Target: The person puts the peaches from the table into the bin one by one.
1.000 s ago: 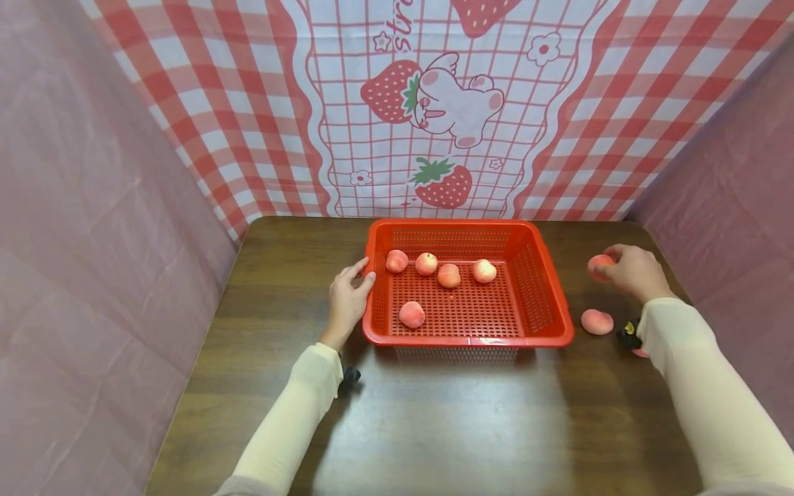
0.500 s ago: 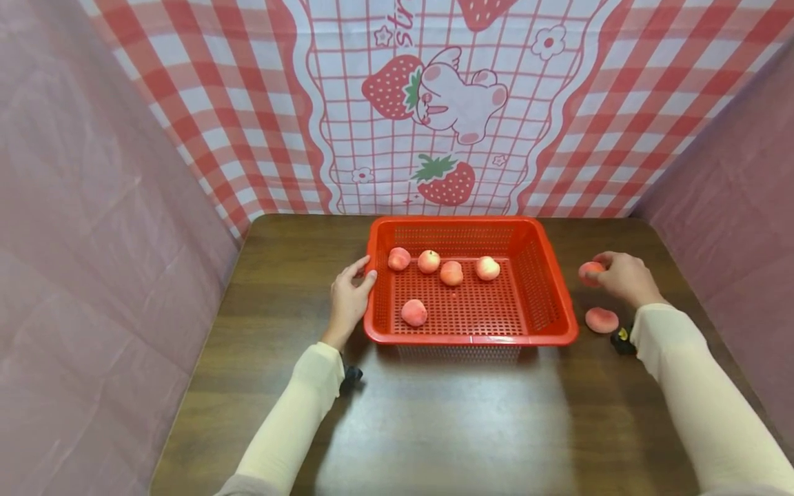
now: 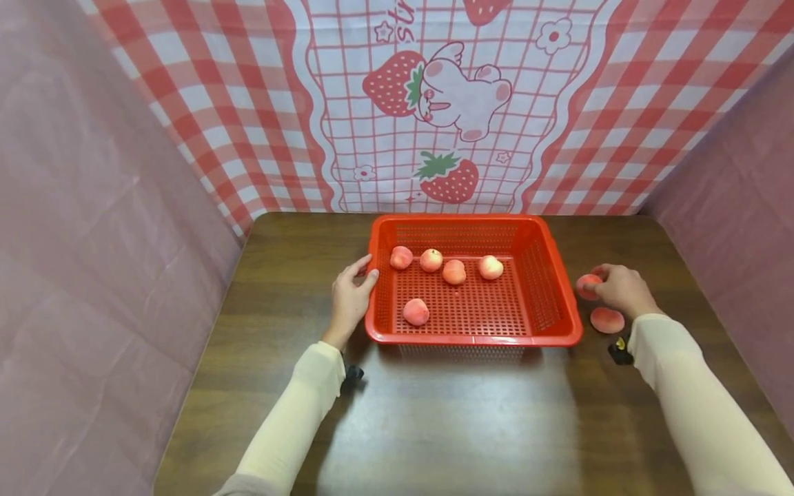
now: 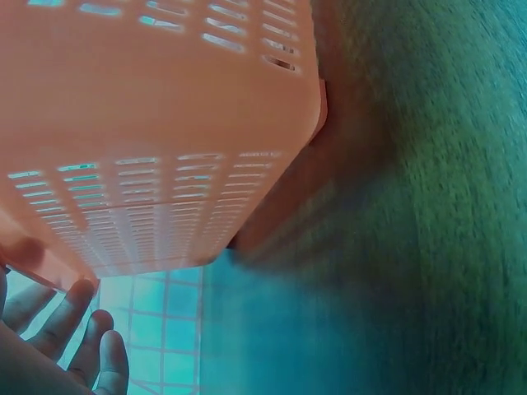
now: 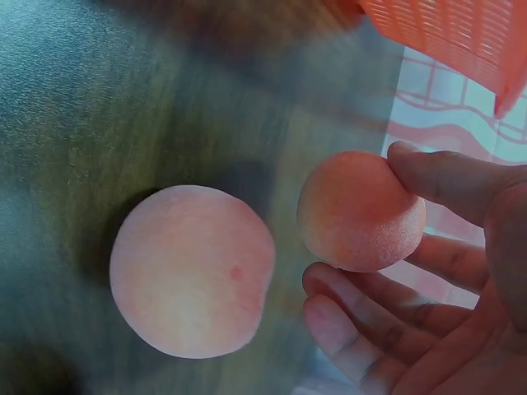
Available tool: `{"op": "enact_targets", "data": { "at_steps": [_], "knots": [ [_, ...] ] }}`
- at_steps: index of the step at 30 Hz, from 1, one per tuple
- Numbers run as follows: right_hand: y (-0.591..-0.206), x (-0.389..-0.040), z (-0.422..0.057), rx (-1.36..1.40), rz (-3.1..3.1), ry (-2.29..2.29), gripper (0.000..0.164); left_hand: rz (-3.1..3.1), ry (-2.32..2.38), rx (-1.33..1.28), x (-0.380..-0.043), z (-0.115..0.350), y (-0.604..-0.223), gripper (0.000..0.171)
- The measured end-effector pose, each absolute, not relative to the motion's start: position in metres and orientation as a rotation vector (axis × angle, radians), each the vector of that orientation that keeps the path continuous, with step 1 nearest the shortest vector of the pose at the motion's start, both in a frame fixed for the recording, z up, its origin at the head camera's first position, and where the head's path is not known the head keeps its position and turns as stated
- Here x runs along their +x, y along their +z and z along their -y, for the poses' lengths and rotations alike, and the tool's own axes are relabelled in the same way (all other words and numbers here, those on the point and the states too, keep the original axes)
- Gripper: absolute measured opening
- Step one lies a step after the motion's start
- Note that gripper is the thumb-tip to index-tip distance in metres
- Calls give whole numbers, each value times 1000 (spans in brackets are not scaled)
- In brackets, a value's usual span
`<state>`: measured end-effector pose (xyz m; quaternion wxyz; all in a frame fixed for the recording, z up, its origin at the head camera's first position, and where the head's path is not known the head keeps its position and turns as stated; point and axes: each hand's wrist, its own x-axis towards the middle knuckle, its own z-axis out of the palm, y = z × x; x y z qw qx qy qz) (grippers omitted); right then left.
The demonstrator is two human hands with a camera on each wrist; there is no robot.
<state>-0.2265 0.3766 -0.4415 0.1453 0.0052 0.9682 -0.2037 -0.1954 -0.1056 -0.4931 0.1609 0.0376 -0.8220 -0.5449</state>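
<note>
In the head view a red plastic basket (image 3: pixel 474 339) stands at the table's middle. Five-odd is avoided here: several peaches lie on its floor, one peach (image 3: pixel 415 312) near the front left. My left hand (image 3: pixel 351 301) rests at the basket's left rim; the left wrist view shows relaxed fingers (image 4: pixel 62 321) touching the rim's underside. To the right of the basket, my right hand (image 3: pixel 623 289) pinches a peach (image 5: pixel 362 211) between thumb and fingers, close beside the basket's right wall. Another peach (image 5: pixel 193 271) lies on the table just in front of that hand.
The brown wooden table (image 3: pixel 260 386) carries the basket. Behind it hangs a red-and-white strawberry cloth (image 3: pixel 446 138), with pink curtains (image 3: pixel 112 275) at both sides. A small black device (image 3: pixel 620 350) sits under the right wrist and another (image 3: pixel 353 374) under the left.
My right hand has moved toward the basket and a little nearer to me, carrying the peach. My left hand stays at the rim. The view has shifted slightly.
</note>
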Motion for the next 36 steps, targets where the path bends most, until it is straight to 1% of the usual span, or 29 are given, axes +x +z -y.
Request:
{"op": "enact_targets", "data": {
  "at_steps": [9, 18, 32, 36],
  "knots": [
    [-428, -228, -374, -1, -2870, -593, 51, 2348, -1541, 111, -196, 103, -492, 35],
    [-412, -231, -362, -25, -2918, -641, 58, 2346, -1536, 94, -197, 103, -493, 34],
    [-383, -238, -337, -61, -2956, -645, 54, 2343, -1533, 91, -196, 102, -493, 34],
    [-379, -239, -327, -86, -2960, -662, 55, 2338, -1537, 94, -196, 102, -492, 34]
  ]
}}
